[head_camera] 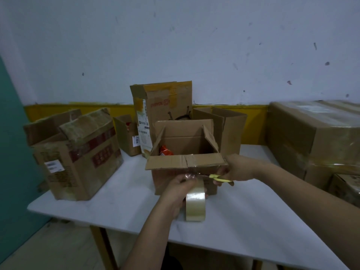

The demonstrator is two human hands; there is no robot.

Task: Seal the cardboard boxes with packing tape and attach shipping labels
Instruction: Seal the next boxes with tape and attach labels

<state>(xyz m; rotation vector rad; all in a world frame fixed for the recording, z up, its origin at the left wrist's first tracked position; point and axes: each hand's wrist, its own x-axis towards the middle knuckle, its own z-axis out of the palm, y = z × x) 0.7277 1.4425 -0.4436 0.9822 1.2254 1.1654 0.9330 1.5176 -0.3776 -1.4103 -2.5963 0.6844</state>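
An open cardboard box (175,180) stands mid-table with its flaps up and a red packet (165,151) inside. Its near flap (185,161) is folded outward and shows clear tape. My left hand (177,191) grips a roll of clear packing tape (195,204) in front of the box, with a short strip pulled up toward the flap. My right hand (235,169) holds yellow-handled scissors (221,178) whose blades point at that strip of tape, close to the box's front face.
The white table (243,211) also carries a large open box (78,156) with a label at the left, a small box (126,135), a tall upright box (161,106) and another open box (228,129) behind. Big wrapped cartons (315,137) are stacked at the right.
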